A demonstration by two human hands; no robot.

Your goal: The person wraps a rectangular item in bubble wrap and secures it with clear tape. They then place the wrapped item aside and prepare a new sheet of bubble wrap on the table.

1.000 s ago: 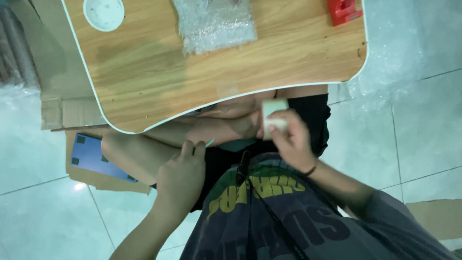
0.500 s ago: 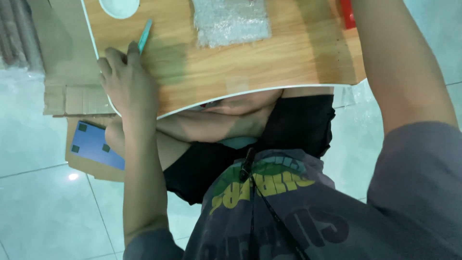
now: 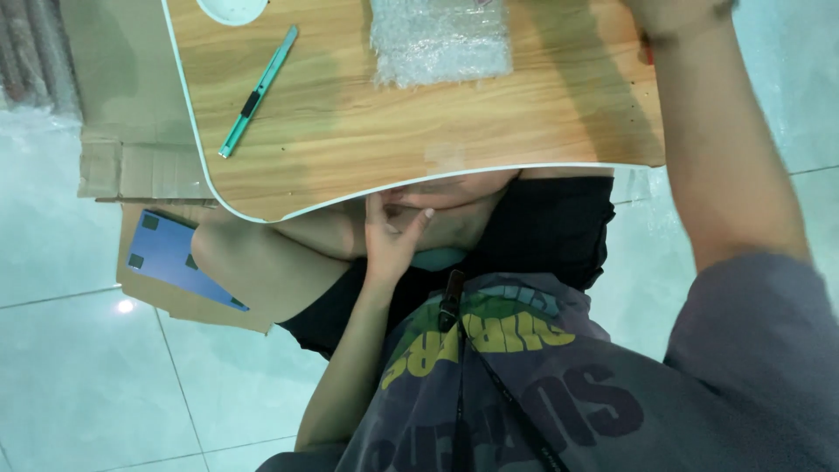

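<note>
I note the slim teal utility knife [image 3: 258, 90] now lying free on the left part of the low wooden table with a white edge [image 3: 350, 144]; half a second ago my left hand [image 3: 391, 238] was setting it there. That hand has since dropped under the near table edge, fingers loosely open, holding nothing, resting against my leg. The clear bubble-wrap sheet [image 3: 440, 39] lies mid-table, far side. My right hand [image 3: 677, 10] reaches past the far right edge; whether it grips anything I cannot tell.
</note>
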